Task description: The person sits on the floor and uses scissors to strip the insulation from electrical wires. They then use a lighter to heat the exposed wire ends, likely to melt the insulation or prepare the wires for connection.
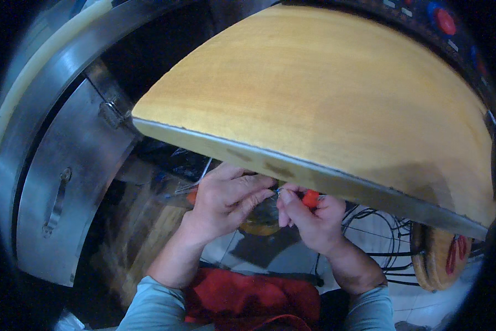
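Below the edge of a yellow wooden board [308, 94], my left hand [226, 204] has thumb and forefinger closed at a small blue or metallic piece [277, 192], too small to name. My right hand [314, 220] sits just right of it, fingers curled around a red-handled tool [310, 198], with its thumb and forefinger close to the small piece. The tool's far part is hidden by my fingers and the board's shadow.
Steel cabinet doors [60, 182] are at the left. A dark control panel [435, 25] with a red button runs behind the board. Black cables [383, 237] hang at the right beside a rounded wooden board [432, 262] bearing red-handled pliers [456, 254]. Tiled floor [369, 231] shows below.
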A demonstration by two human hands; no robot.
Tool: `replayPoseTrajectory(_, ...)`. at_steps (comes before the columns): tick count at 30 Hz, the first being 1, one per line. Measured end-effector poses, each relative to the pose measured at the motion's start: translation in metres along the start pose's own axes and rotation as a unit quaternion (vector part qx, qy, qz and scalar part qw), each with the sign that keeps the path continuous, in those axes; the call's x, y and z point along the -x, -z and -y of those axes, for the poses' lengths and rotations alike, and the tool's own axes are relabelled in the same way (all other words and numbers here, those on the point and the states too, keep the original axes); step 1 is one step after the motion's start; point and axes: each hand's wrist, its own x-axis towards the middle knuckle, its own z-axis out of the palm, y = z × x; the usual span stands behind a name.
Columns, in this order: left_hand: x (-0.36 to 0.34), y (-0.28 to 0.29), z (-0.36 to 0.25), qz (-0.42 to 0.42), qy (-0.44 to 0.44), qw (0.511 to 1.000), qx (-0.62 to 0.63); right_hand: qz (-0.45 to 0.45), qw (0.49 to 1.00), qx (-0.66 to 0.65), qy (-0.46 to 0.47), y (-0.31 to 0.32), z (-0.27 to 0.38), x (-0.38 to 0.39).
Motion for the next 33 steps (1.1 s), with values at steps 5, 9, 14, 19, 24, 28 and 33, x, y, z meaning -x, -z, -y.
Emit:
replayPoseTrajectory(5,0.000,-0.004,-0.007,-0.020,0.031,0.999,0.031,0.001,0.985,0.172,-0.014,0.012,0.045,0.020)
replayPoseTrajectory(9,-0.007,-0.024,-0.001,-0.066,-0.034,0.996,0.049,-0.063,0.885,0.452,0.094,0.057,0.092,0.085)
replayPoseTrajectory(14,-0.011,-0.061,-0.007,0.029,0.017,0.994,0.108,-0.117,0.654,0.747,0.023,0.140,0.157,0.156)
replayPoseTrajectory(19,-0.006,-0.069,-0.013,-0.023,-0.004,1.000,0.009,-0.092,0.513,0.853,-0.033,0.210,0.165,0.186)
replayPoseTrajectory(24,-0.029,-0.034,-0.025,0.018,0.034,0.998,0.041,-0.129,0.512,0.849,-0.031,0.206,0.180,0.171)
replayPoseTrajectory(28,-0.026,-0.019,-0.030,0.010,0.002,1.000,0.030,-0.164,0.549,0.818,0.053,0.221,0.202,0.171)
replayPoseTrajectory(33,-0.027,-0.024,-0.036,0.019,-0.003,0.999,0.026,-0.167,0.532,0.828,0.057,0.270,0.222,0.168)
